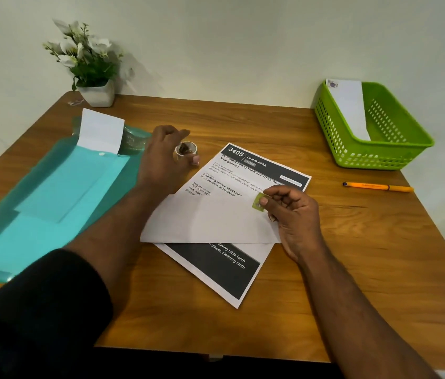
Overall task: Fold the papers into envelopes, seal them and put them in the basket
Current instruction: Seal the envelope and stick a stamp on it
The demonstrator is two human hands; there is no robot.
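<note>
On a wooden tabletop (pixel 311 269), a person's right hand (pixel 291 214) pinches a small green sticker (pixel 259 202) between thumb and fingers, just over the right corner of a partly folded printed sheet (pixel 215 214). That sheet lies at the middle of the tabletop, its lower part folded up so a blank white face covers much of the print; the heading "3405 Dining Area" shows at its far end. Beneath it, a second printed sheet (pixel 221 272) with a dark band sticks out toward the near edge. The left hand (pixel 163 160), its arm in a dark sleeve (pixel 38 310), curls its fingers around a small round roll of stickers (pixel 185 150) standing just beyond the folded sheet's left corner. At far right a green plastic basket (pixel 396 151) holds one finished white envelope (pixel 349 105), which leans against the basket's far wall and bears a small round seal at its upper end. An orange pen (pixel 378 186) lies on the tabletop near the basket's front. At left, a teal plastic folder (pixel 51 192) lies open with a white paper (pixel 101 131) sticking out of its far end. White flowers in a white pot (pixel 90 67) stand in the far left corner against the wall.
</note>
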